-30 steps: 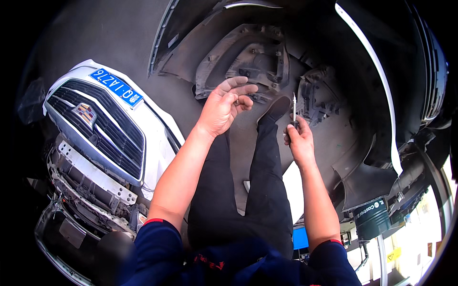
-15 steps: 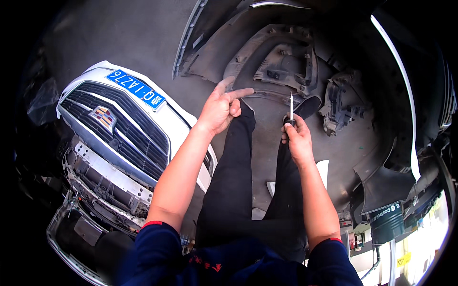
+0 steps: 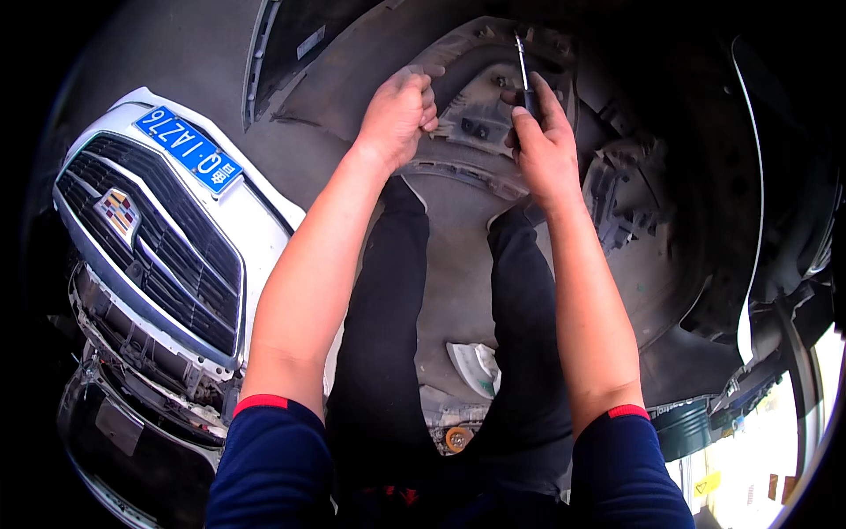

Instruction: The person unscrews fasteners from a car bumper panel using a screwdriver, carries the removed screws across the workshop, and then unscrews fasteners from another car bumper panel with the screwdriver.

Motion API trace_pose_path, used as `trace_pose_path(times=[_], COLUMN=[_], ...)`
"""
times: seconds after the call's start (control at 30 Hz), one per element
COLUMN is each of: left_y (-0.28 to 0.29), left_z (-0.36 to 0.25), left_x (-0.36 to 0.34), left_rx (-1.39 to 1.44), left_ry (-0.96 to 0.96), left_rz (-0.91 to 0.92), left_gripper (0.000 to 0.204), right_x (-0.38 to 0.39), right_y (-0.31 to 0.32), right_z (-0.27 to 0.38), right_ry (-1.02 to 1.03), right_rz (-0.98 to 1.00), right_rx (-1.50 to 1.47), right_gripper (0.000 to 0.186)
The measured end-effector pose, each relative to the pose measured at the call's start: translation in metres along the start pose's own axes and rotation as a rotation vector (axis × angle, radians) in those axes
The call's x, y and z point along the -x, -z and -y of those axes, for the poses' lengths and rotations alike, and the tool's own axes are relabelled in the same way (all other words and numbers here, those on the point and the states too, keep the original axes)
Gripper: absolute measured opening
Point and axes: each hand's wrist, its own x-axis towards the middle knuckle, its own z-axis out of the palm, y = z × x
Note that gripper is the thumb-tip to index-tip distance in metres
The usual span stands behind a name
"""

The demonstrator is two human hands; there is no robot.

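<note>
My right hand [image 3: 542, 145] grips a screwdriver [image 3: 522, 66] by its dark handle, the shaft pointing away beyond my fingers. My left hand [image 3: 398, 115], apart from it, is curled; whether around anything, I can't tell. A dusty panel [image 3: 460, 115] shows between my hands.

Dark, probably plastic parts [image 3: 624, 189] on grey floor [image 3: 456, 286]
</note>
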Motion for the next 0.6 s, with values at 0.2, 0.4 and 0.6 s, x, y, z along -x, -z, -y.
trace_pose_path(times=[0.2, 0.4, 0.6], left_y=[0.004, 0.022, 0.014], left_z=[-0.028, -0.057, -0.08], left_x=[-0.127, -0.221, -0.264], left_rx=[-0.668, -1.009, -1.306], left_ry=[-0.468, -0.673, -0.769], left_rz=[-0.114, -0.083, -0.005], left_gripper=[0.036, 0.054, 0.046], right_x=[-0.11, -0.169, -0.205], right_y=[-0.02, -0.029, -0.018], right_z=[-0.028, -0.067, -0.081], right_ry=[0.315, 0.337, 0.482], right_rz=[-0.181, -0.181, -0.179], right_rx=[-0.034, -0.252, -0.271], right_gripper=[0.046, 0.035, 0.033])
